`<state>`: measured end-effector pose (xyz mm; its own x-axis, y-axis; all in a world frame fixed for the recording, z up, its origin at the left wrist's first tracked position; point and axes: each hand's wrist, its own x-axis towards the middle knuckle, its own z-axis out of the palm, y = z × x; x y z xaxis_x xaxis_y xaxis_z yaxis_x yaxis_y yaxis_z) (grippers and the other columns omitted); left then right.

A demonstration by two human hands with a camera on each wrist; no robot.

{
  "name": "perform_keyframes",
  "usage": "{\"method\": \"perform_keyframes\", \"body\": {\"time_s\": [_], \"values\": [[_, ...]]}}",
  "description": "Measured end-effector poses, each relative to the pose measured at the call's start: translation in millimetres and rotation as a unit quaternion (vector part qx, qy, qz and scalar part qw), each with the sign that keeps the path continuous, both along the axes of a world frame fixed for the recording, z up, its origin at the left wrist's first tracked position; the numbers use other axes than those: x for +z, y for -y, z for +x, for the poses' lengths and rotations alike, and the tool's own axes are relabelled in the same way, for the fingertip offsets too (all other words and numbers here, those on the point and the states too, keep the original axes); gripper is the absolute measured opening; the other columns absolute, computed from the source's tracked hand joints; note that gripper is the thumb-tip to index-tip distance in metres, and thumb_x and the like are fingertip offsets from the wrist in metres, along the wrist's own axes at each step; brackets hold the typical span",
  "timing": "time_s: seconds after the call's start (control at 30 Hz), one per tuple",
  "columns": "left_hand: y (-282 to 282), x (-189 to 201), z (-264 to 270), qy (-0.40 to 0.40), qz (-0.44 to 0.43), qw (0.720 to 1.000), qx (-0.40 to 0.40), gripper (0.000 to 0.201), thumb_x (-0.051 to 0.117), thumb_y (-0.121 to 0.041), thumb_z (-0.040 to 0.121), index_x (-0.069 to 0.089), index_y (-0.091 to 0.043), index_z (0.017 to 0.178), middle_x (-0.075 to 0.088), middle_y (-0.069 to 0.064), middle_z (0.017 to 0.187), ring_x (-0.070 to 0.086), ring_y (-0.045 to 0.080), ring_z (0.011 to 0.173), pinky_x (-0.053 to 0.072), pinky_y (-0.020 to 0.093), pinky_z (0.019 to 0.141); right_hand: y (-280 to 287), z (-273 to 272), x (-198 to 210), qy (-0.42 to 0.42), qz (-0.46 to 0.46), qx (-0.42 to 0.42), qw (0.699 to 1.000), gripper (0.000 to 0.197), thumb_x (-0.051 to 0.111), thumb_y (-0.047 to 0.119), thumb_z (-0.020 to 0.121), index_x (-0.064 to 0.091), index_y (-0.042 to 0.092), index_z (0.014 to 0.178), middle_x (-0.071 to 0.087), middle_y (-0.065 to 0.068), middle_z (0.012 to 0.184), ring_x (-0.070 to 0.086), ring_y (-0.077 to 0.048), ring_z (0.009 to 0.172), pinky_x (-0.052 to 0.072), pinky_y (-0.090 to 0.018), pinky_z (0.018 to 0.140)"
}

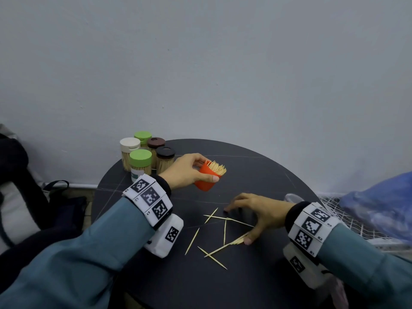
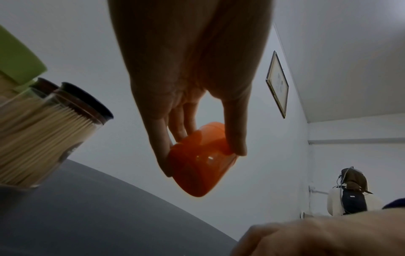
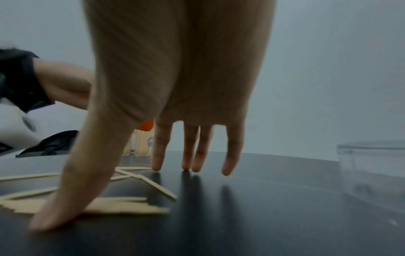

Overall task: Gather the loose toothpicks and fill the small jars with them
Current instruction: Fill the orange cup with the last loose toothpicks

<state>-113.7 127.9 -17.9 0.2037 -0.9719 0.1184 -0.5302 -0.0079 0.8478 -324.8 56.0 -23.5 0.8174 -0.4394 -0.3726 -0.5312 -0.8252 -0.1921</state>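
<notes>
Round black table [image 1: 256,284] carries everything; landmark is the orange jar [image 1: 206,177]. Behind and left of it, at the table edge — five capped jars [image 1: 142,162], already packed with toothpicks. Left hand [image 1: 189,170] is wrapped around the orange jar, thumb on the near side and fingers on the far side, tipping its mouth toward the right hand; it looks nearly full. On the near side of the jar, right hand [image 1: 256,216] is spread flat-fingered on the tabletop, gripping nothing, thumb pressing a small bundle [image 3: 122,206]. Loose toothpicks [image 1: 219,236] lie scattered just left of that hand.

Advice: rake fingers toward thumb so the sticks line up parallel, pinch mid-length, feed in ends first — crossed sticks will probably jam at the mouth. Keep the jar tilt shallow or the contents may slide out
</notes>
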Motion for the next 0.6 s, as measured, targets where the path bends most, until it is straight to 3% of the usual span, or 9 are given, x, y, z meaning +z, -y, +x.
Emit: {"method": "perform_keyframes", "body": {"time_s": [0.1,0.23,0.33,0.47,0.6], "values": [[0,-1,2,-0.003,-0.004,1.0,0.005,0.057,0.079,-0.027,0.073,0.056,-0.013,0.123,0.06,0.001,0.113,0.054,0.012,0.1,0.045,0.025,0.085,1,5,1,0.041,-0.015,-0.002,0.999,0.05,0.08,0.033,0.07,0.06,0.02,0.115,0.05,0.005,0.105,0.049,-0.009,0.095,0.039,-0.009,0.074],[-2,-1,4,-0.002,-0.005,1.0,0.007,0.058,0.079,-0.027,0.073,0.055,-0.012,0.124,0.06,0.002,0.116,0.055,0.013,0.103,0.046,0.026,0.087,-4,14,3,0.059,0.004,-0.022,0.998,0.023,0.075,0.02,0.077,0.068,0.013,0.098,0.07,0.002,0.086,0.061,-0.003,0.073,0.048,-0.015,0.072],[-2,0,4,-0.002,0.001,1.0,0.004,0.06,0.078,-0.029,0.074,0.054,-0.012,0.126,0.058,0.0,0.114,0.054,0.014,0.105,0.047,0.027,0.086,-10,21,4,0.031,-0.054,-0.02,0.998,0.013,0.069,0.017,0.079,0.071,0.017,0.092,0.059,0.016,0.067,0.055,0.001,0.063,0.047,-0.017,0.069],[-2,1,3,-0.002,0.006,1.0,-0.001,0.062,0.078,-0.031,0.073,0.054,-0.012,0.127,0.059,0.003,0.118,0.055,0.016,0.107,0.048,0.029,0.084,-18,30,8,-0.015,-0.113,-0.006,0.993,0.014,0.069,0.021,0.079,0.071,0.02,0.093,0.063,0.009,0.08,0.058,-0.01,0.078,0.049,-0.026,0.072],[-3,3,1,0.001,0.009,1.0,-0.001,0.061,0.077,-0.029,0.075,0.052,-0.012,0.128,0.056,0.0,0.114,0.052,0.013,0.104,0.047,0.027,0.085,-22,38,8,-0.068,-0.151,0.003,0.986,0.019,0.068,0.025,0.081,0.068,0.017,0.097,0.066,0.0,0.098,0.06,-0.019,0.088,0.046,-0.028,0.071]]}}
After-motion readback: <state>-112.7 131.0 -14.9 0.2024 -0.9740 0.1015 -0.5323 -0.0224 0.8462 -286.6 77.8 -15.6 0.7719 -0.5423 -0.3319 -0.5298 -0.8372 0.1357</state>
